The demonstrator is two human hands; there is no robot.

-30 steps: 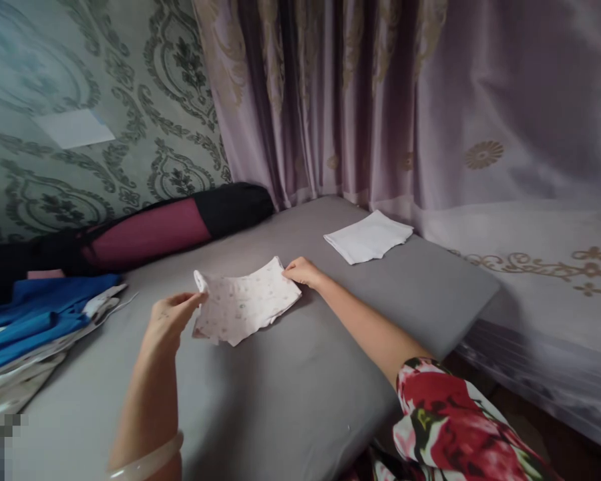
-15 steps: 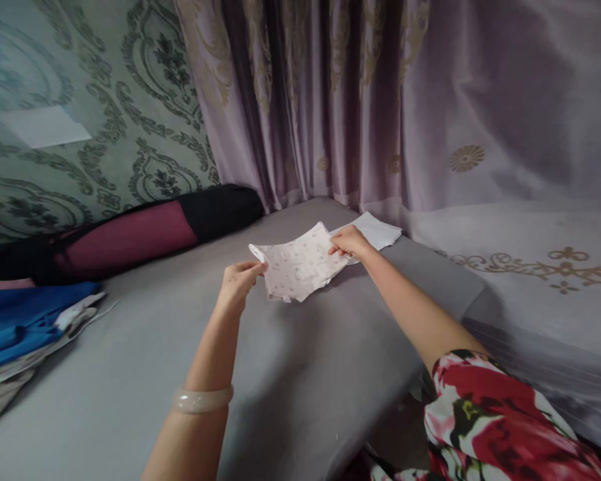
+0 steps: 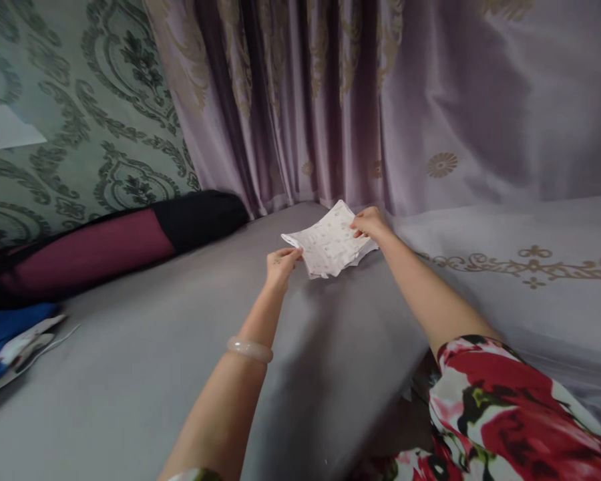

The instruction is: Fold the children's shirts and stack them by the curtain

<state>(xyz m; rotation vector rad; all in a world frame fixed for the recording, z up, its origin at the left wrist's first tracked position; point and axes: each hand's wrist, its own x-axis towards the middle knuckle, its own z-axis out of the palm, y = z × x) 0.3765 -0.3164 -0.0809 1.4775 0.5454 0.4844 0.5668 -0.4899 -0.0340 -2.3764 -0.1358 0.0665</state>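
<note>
A: Any lettering you can read there?

B: The white printed cloth (image 3: 325, 242) carries small scattered motifs, too small to make out. The dark marks on the back of the left hand (image 3: 283, 264) are too fine to read as well.

A: Where is that cloth, relative to the hands?

B: Right between them, held out beyond the forearms above the far part of the grey bed (image 3: 150, 354). The left hand pinches its left edge, thumb against fingers, beside a rolled fold. The right hand (image 3: 369, 224) is closed on the opposite edge, a little farther away.

A: So both are clamped on it?

B: Yes, one at each side, with the fabric spread between and its layered, uneven lower edge facing the wearer.

A: What's that pale corner under the right hand?

B: A plain white cloth (image 3: 368, 252), mostly hidden behind the printed one. I can't tell whether the two touch.

A: And around them?

B: A mauve curtain (image 3: 290, 100) with gold patterns hangs behind. A black-and-maroon bolster (image 3: 90, 247) lies along the wall at left, and a blue garment (image 3: 10, 334) rests near it. A pale bangle (image 3: 250, 349) circles the left forearm; a floral sleeve (image 3: 511, 401) covers the upper right arm.
</note>
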